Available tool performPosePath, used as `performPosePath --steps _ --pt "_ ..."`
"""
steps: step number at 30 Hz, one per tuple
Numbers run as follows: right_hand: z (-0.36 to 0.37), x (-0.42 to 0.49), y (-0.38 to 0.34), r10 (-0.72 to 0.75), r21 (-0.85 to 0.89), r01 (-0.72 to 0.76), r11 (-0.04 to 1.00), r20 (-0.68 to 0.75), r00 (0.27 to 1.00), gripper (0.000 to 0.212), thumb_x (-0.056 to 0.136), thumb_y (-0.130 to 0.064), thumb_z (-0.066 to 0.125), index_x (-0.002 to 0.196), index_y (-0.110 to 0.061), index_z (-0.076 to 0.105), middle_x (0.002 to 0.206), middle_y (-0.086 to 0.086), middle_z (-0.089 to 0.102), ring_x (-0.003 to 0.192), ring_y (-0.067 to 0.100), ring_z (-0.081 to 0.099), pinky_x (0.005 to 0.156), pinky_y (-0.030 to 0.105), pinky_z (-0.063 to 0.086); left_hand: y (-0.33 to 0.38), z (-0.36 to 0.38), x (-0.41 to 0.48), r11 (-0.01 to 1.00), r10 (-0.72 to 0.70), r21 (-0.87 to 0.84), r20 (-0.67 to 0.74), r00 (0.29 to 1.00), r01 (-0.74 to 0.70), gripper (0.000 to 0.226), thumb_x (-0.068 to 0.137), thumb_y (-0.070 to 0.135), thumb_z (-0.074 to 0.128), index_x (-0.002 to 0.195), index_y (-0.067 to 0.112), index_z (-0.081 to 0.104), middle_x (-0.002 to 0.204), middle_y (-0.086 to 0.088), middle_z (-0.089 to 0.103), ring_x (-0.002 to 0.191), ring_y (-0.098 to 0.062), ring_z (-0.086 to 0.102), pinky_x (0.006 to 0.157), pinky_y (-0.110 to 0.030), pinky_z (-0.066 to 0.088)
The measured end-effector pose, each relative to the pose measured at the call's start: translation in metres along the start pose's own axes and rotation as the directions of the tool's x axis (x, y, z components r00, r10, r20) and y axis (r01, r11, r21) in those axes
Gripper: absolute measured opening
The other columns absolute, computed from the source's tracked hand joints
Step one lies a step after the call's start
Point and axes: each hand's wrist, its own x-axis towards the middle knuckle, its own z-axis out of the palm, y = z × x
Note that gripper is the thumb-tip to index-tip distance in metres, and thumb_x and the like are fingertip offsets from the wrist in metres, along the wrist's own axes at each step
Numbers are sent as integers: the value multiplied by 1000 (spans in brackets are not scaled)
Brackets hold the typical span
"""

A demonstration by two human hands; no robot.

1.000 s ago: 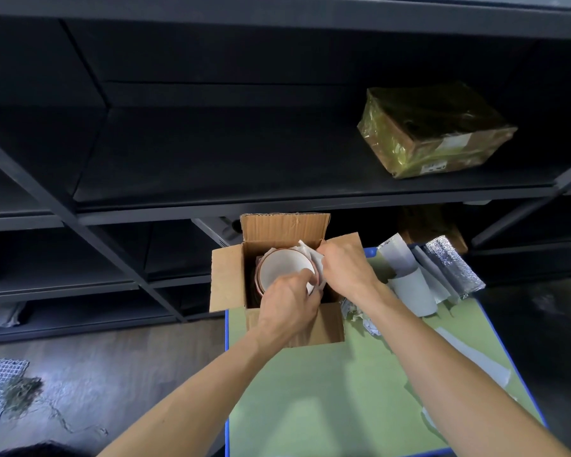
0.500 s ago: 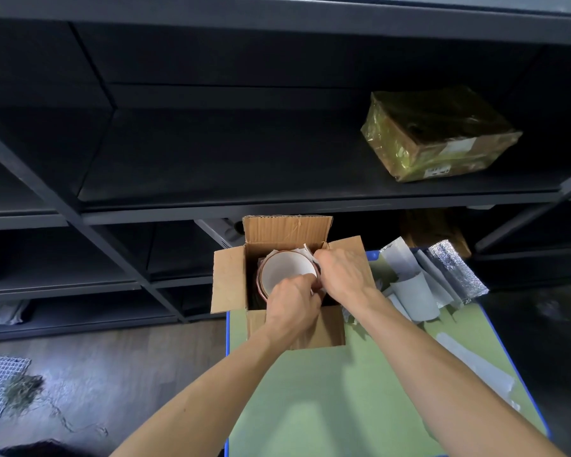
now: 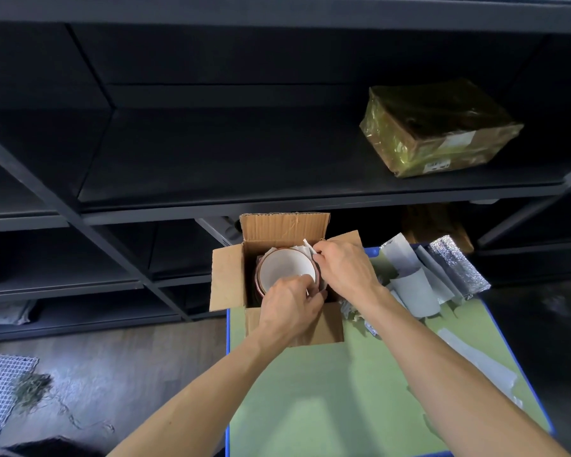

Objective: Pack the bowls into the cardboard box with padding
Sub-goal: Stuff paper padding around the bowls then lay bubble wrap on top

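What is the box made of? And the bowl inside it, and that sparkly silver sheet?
The cardboard box is brown corrugated cardboard, matte; ridges show on its raised flap. The bowl is probably glazed ceramic: smooth white inside, reddish-brown rim. The silver sheet looks like foil-faced bubble padding, shiny and dimpled, but I can't be sure.

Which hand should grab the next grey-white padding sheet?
Right, probably: right hand is nearer the grey-white padding pile; left hand is at the white bowl in the brown cardboard box.
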Motion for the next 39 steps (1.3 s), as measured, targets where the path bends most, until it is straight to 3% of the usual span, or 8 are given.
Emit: performPosePath --steps 7,12,15,19,22,25,32,39 --pt "-19 -15 12 6 127 -7 992 10 1000 24 99 -22 46 98 -17 69 95 0 69 85 24 62 67 35 49 0 -6 -7 999 39 23 -44 998 -38 35 92 53 58 73 24 52 76 4 63 76 -19 56 55 -30 36" --pt "-15 -17 16 25 189 -35 981 56 998 11 94 -18 56 93 -16 67 74 -2 60 74 21 56 59 27 33 6 -5 -5 997 -8 73 5 1000 8 31 91 41 58 75 15 61 76 0 64 76 -22 56 59 -36 47" --pt "-11 -15 11 8 174 -16 985 47 999 22 90 -9 57 107 -13 70 86 1 70 86 24 62 65 32 42 9 -2 -5 998 -5 61 -22 1000 7 26 90 36 59 73 17 62 75 -3 65 78 -24 57 56 -31 36" --pt "-7 -12 7 -19 153 19 988 0 1000 24 87 -6 53 104 -13 69 89 5 71 85 29 64 71 38 47 14 0 -5 999 -47 18 -53 998 48 29 93 48 59 91 20 63 81 1 66 81 -20 58 61 -35 46" --pt "-6 -10 7 -2 176 5 984 -19 1000 23 90 -7 52 106 -12 68 94 5 72 86 29 65 74 41 52 14 1 -5 999 -52 0 -71 996 52 28 91 47 60 79 21 61 77 2 65 79 -20 56 58 -31 36" --pt "-5 -7 5 -22 116 22 993 -2 1000 22 96 -14 47 107 -12 67 95 5 71 90 30 66 78 43 51 13 2 -4 998 -59 19 -47 997 60 30 92 42 59 70 21 58 75 -3 64 80 -24 56 58 -30 33" --pt "-16 -15 16 -33 179 35 983 -10 999 19 94 -14 52 103 -11 69 98 4 70 91 27 62 75 39 51 13 -5 -10 999 -41 15 -103 994 42 36 91 57 60 85 21 64 79 5 65 79 -17 56 57 -29 32" --pt "-32 -39 41 -63 140 67 988 -36 997 22 97 -19 49 105 -20 70 102 -2 65 94 22 59 72 39 51 35 -11 -13 996 84 1 -91 992 -84 20 93 33 59 84 16 63 78 0 63 78 -21 54 66 -37 44"
